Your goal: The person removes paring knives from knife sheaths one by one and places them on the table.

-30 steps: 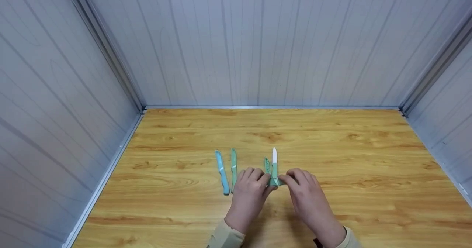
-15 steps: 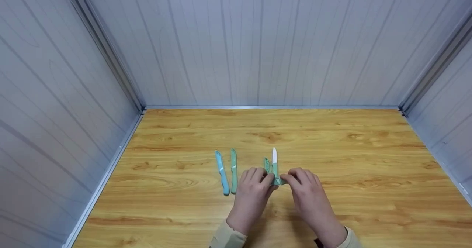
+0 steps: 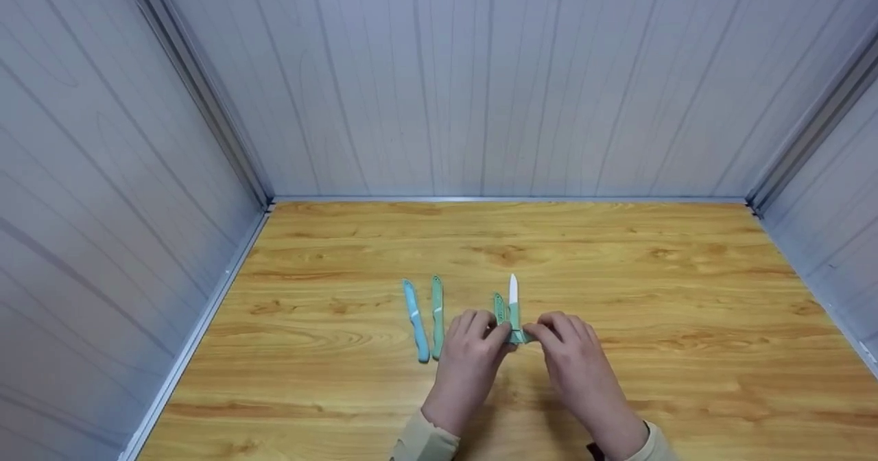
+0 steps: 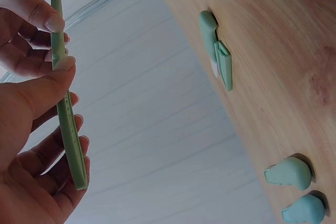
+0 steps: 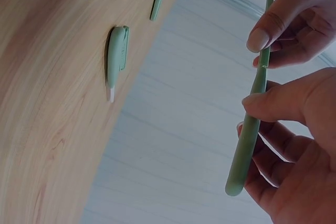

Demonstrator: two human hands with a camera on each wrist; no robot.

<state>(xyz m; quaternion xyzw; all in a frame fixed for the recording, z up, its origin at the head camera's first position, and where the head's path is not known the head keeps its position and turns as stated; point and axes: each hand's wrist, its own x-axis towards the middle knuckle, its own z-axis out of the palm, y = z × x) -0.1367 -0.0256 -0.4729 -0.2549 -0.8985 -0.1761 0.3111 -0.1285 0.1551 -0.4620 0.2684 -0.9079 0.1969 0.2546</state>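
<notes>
The green knife [image 3: 518, 337] is held between both hands, above the table [image 3: 658, 289]. Judged by look, it is light and stiff; the smooth, rounded handle [image 5: 243, 161] may slip or roll if gripped loosely. The blade is probably brittle under sideways load. Grip the handle on its thick portion and the sheath [image 4: 74, 148] on its flat faces, keeping fingers clear of the joint.

The left hand [image 3: 470, 361] pinches the sheath between thumb and curled fingers; the right hand [image 3: 575, 361] pinches the handle likewise. Neither hand is spread.

In the head view the long axis runs crosswise, sheath toward 9 o'clock, handle toward 3 o'clock. No blade shows at the joint; whether the sheath is fully seated cannot be told.

Beyond, toward 12 o'clock, lies a bare-bladed knife [image 3: 514, 315], tip at 12 o'clock, with a loose sheath [image 3: 499, 306] just beside it at 9 o'clock.
</notes>
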